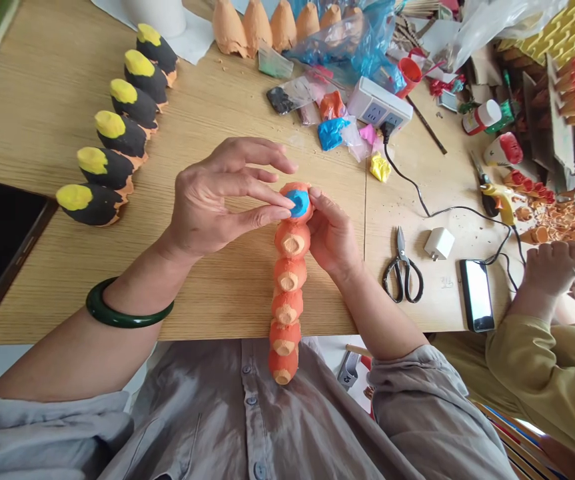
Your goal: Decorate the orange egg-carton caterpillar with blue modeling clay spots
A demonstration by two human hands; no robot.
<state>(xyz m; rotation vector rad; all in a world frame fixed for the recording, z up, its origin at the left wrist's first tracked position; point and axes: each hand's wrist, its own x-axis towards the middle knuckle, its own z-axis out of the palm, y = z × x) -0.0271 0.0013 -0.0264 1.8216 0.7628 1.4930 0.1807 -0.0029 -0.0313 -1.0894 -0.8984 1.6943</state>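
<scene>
A row of orange-coated egg-carton cups [290, 275] runs from the table over its front edge toward my shirt. Bare tan tips show on the cups nearer me. On the farthest cup sits a patch of blue modelling clay [298, 203]. My left hand [212, 200] pinches the clay's left edge between thumb and index finger, its other fingers raised. Gripping the right side of that far cup is my right hand [336, 233]; some of its fingers are hidden behind the row.
Black cups with yellow tops [117, 127] line the left, near a dark tablet [2, 250]. Bagged clay [332, 133] and a power strip [378, 107] lie ahead. Scissors [402, 267], a charger [439, 243] and a phone [476, 295] are right, beside another person's hand [552, 267].
</scene>
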